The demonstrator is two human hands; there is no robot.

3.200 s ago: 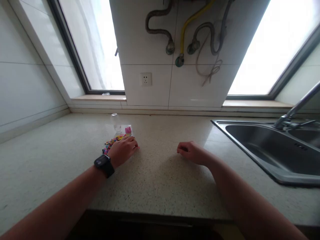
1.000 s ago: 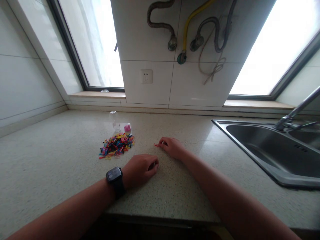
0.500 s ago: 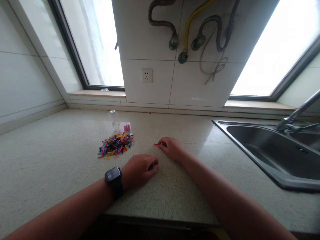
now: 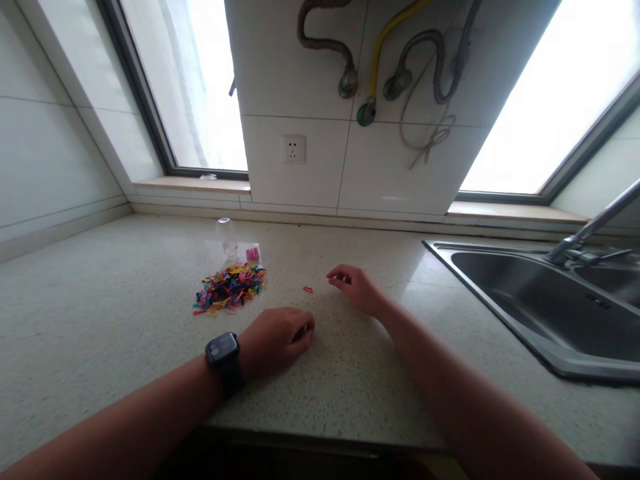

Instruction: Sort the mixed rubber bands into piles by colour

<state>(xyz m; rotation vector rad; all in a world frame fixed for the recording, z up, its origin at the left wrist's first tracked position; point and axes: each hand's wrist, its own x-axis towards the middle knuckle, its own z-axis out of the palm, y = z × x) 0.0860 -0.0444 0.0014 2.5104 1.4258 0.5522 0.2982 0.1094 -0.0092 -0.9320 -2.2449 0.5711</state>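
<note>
A heap of small coloured rubber bands (image 4: 230, 289) lies on the speckled countertop (image 4: 100, 313). A single red band (image 4: 308, 289) lies alone to the right of the heap. My right hand (image 4: 356, 287) hovers just right of that red band, fingers loosely curled and empty. My left hand (image 4: 277, 339), with a black watch on its wrist, rests on the counter nearer to me, its fingers curled in; whether it holds anything is hidden.
A small clear jar (image 4: 226, 238) and a pink item (image 4: 253, 253) stand behind the heap. A steel sink (image 4: 530, 293) with a tap (image 4: 590, 233) is at the right. Hoses and a wall socket (image 4: 293, 149) are on the tiled wall behind.
My left hand came back from the heap toward me. My right hand set the red band on the counter, let go and drew a little to the right.
</note>
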